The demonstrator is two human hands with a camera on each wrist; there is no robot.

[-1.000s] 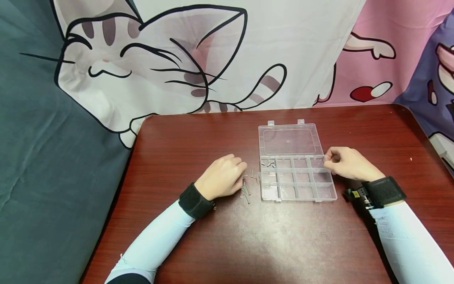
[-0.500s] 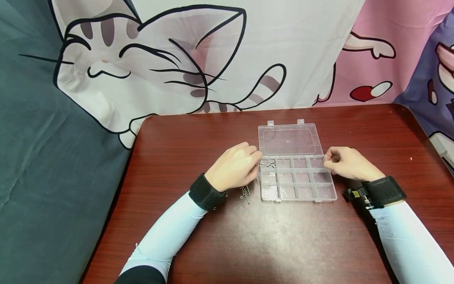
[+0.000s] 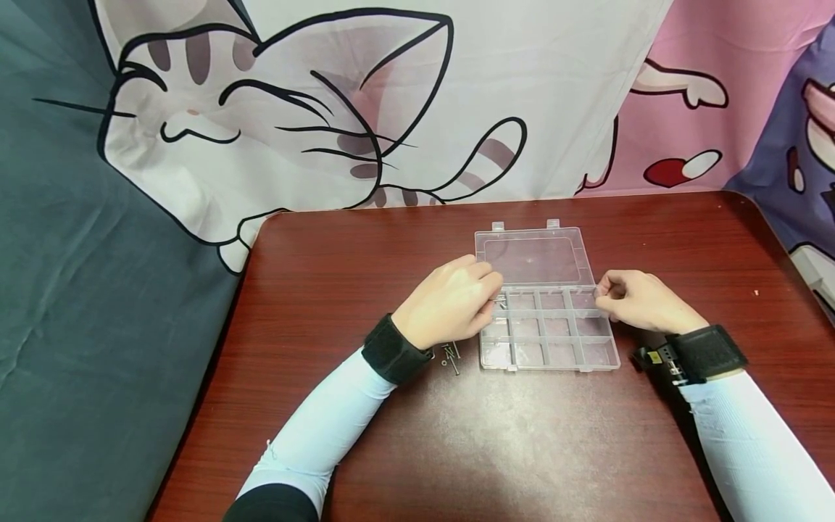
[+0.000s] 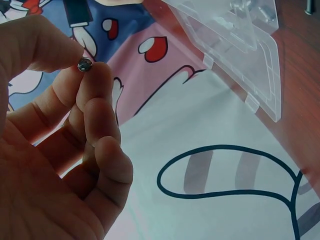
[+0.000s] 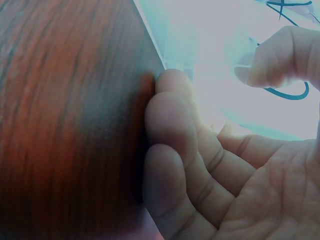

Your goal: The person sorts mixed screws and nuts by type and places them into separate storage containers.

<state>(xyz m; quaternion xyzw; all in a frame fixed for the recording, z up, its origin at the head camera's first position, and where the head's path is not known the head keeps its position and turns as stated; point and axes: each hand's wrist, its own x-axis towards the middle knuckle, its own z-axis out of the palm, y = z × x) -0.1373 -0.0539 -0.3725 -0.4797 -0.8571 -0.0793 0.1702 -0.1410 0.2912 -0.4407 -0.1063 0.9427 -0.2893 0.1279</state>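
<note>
My left hand (image 3: 450, 301) is over the left side of a clear plastic compartment box (image 3: 546, 351). Its thumb and index finger pinch a small screw (image 4: 85, 64), seen end-on in the left wrist view. A few screws (image 3: 503, 303) lie in the box's back left compartment, partly hidden by that hand. Several loose screws (image 3: 450, 355) lie on the table just left of the box. At the box's right edge, my right hand (image 3: 642, 297) grips the rim between thumb and fingers. The right wrist view of this grip is washed out by glare.
The box's lid (image 3: 535, 257) lies folded back toward the far edge of the brown wooden table (image 3: 522, 449). Behind the table hangs a cat-print cloth (image 3: 554, 87). A dark green cloth surface (image 3: 98, 326) is at the left.
My left hand has moved right and away from me, from the loose screws to the back left compartment, carrying a screw. My right hand stays at the box's edge.
</note>
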